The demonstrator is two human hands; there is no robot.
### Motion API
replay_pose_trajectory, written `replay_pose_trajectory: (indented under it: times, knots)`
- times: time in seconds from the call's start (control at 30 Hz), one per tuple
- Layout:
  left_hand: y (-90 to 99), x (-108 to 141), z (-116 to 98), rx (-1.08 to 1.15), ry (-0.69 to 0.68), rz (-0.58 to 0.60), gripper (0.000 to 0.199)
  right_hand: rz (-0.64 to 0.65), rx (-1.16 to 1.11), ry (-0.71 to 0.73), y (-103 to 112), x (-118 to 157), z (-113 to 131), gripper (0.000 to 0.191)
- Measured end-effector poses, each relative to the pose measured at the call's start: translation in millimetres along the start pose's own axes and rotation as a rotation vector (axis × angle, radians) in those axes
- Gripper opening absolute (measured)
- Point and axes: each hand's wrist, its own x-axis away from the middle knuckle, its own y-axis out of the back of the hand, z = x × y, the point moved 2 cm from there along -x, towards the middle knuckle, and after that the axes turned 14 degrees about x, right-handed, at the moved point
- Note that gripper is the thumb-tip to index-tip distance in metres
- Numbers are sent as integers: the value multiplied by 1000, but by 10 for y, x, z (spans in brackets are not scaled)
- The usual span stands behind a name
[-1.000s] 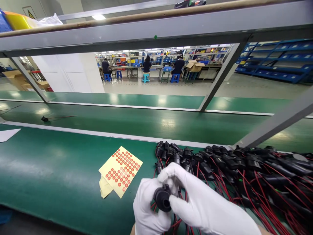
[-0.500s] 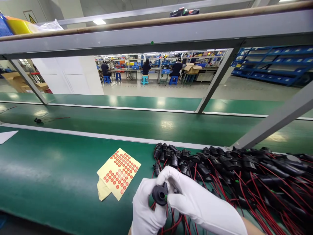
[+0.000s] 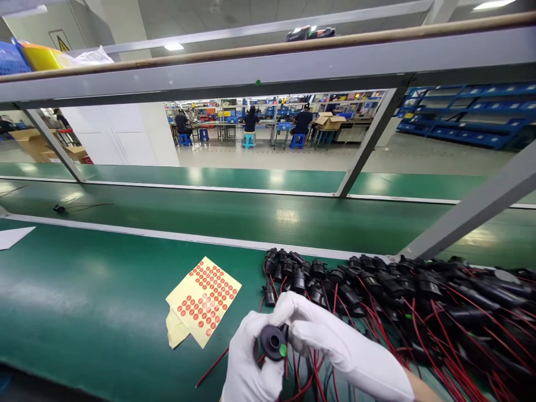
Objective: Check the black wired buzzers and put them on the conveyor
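A small black pump [image 3: 271, 341] with a round hole in its face is held in front of me, its face turned up toward me. A green round sticker [image 3: 283, 350] sits on the lower right of that face. My left hand [image 3: 251, 360], in a white glove, is wrapped round the pump from the left. My gloved right hand [image 3: 322, 335] is curled against its right side by the short spout, fingertips partly hidden. Red and black wires hang below the hands. To the left lies a yellow sheet of red round stickers [image 3: 205, 298].
A heap of similar black pumps [image 3: 419, 285] with red wires covers the right of the green bench [image 3: 104, 301]. Beyond a white strip runs a green belt [image 3: 209, 215], with one small black part [image 3: 59, 209] on it. A metal frame [image 3: 368, 145] rises ahead; people sit far behind.
My right thumb has come off the pump's face, and the green sticker now shows fully. A red wire end has come into sight left of my left hand. The view has tilted slightly.
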Motion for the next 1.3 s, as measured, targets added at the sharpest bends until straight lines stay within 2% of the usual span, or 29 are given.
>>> replay_pose_trajectory:
  times: [0.17,0.33,0.43,0.57,0.63,0.7,0.77,0.83,0.9,0.97,1.03,1.17,1.23,1.3]
  knots:
    - [5,37,45,0,77,-5,30,-36,115,71,25,32,-114,15]
    - [25,42,49,-16,112,84,33,-140,242,38,-56,28,-194,31]
    - [6,63,26,-6,159,160,33,-216,341,-36,-88,37,-162,25]
    - [-13,72,-3,-14,190,159,37,-265,381,-40,-95,34,-176,19]
    - [0,44,-15,-42,151,146,34,-240,365,23,-86,21,-210,35]
    - [29,7,-29,-115,58,140,29,-239,399,80,-70,13,-236,49]
    - [54,-6,-39,-208,-58,175,32,-259,485,134,-58,15,-245,47]
    - [64,25,-40,-297,-171,191,45,-303,559,247,-51,33,-248,42]
    - [58,88,-35,-374,-253,126,55,-345,569,397,-46,60,-275,43]
    - [43,151,-40,-437,-312,14,58,-390,516,457,-29,76,-345,41]
    - [23,182,-59,-495,-341,-40,52,-410,425,401,-7,67,-428,35]
    - [1,151,-128,-610,-303,-3,30,-338,205,184,3,-1,-462,30]
    - [-17,138,-151,-665,-251,8,31,-271,143,49,-12,-36,-408,27]
    - [-40,145,-158,-698,-186,-29,32,-206,110,-49,-27,-60,-340,25]
